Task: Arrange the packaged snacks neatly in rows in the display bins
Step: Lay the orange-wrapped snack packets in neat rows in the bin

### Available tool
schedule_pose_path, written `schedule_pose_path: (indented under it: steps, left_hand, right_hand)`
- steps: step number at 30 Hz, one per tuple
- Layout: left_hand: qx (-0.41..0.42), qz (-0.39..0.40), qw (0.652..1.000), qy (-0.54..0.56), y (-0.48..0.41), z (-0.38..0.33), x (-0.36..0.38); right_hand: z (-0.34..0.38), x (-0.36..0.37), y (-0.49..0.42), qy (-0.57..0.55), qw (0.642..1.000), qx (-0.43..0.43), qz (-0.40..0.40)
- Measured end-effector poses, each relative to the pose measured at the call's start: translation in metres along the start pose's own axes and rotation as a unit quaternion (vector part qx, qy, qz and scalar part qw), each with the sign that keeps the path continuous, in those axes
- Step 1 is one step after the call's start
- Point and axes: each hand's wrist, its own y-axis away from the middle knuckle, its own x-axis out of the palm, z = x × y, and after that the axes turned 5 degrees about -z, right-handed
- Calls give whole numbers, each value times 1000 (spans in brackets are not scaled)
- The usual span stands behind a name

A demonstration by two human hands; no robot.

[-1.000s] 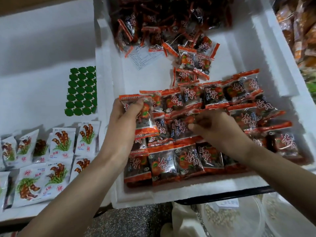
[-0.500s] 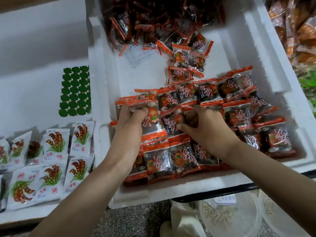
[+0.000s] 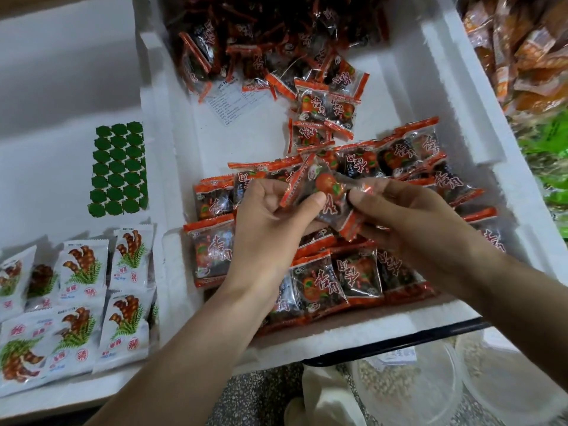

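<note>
**One packet comes up off the rows**

Both hands were down among the laid packets half a second ago; now they are raised above them with a single red-and-black packet (image 3: pixel 322 192) stretched between them.

Nearest is the front wall of the white foam bin (image 3: pixel 307 336). Just behind it the front row (image 3: pixel 319 284) lies flat and fairly square, packets touching edge to edge.

Above that row, the left hand (image 3: pixel 270 222) pinches the packet's left end, thumb pressed on top and fingers curled beneath. The right hand (image 3: pixel 408 222) nips the other end between thumb and fingertips, the rest of its fingers folded under. The packet hangs tilted, clear of the rows, printed face up.

Behind the hands the further rows (image 3: pixel 362 161) run looser, several packets overlapping or skewed. Past a bare strip of floor, the loose heap (image 3: pixel 276 35) fills the bin's far end, with a printed paper slip (image 3: pixel 230 103) at its edge.

This looks like the straightening-and-placing step: one packet being squared up before it goes down. The task seems roughly midway, with a few rows built and a big heap unsorted.

The next move calls for levelling the packet, turning its print to match its neighbours, and laying it in the gap under the hands without nudging the front row. The wrappers look slick, so a light, flat set-down should suit.

In the bin to the left, white packets (image 3: pixel 83 272) sit in rows, with a green sheet (image 3: pixel 118 170) beyond.
</note>
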Motion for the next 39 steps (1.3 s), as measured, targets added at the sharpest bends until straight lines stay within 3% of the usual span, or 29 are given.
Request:
schedule_pose_path:
  steps: [3,7,10,13,15,18,22,25,27,29,31,33,36,39]
  left_hand:
    - [9,5,1000,-9,2,3,8]
    - [118,40,964,-236,1,14,9]
    - [222,82,883,-405,-3,25,2]
    - [297,102,784,-535,-7,36,-4]
    - [319,99,750,-571,-9,44,-7]
    - [345,81,738,-574,-8,49,-10]
    - [338,78,755,-556,-4,44,-11]
    - [344,79,748,-562,-6,46,-13]
    - [347,79,736,-576,-6,47,-14]
    - [346,77,725,-591,-6,47,-14]
    - [343,77,719,-600,-6,47,-15]
    - [341,77,719,-601,-7,47,-17]
    - [338,76,719,-602,-7,48,-17]
    - [339,77,716,-605,-8,49,-18]
  right_hand:
    - [-6,-1,1,-46,999,26,-5]
    - [-2,-8,-1,-40,997,-25,-66]
    - [11,-24,-12,147,971,-142,-122]
    - [19,-34,-32,408,885,-194,-110]
    - [20,-33,-45,503,840,-197,-54]
    - [19,-26,-60,550,810,-203,9]
    - [15,-21,-71,555,808,-193,48]
    - [7,-18,-70,559,804,-196,50]
    - [0,-18,-66,602,762,-239,22]
    - [-6,-18,-60,657,689,-305,-9]
    - [-10,-20,-54,690,644,-330,12]
    - [-14,-21,-49,681,658,-315,59]
    - [-20,-25,-48,620,724,-287,98]
    - [-25,-27,-50,618,719,-300,106]
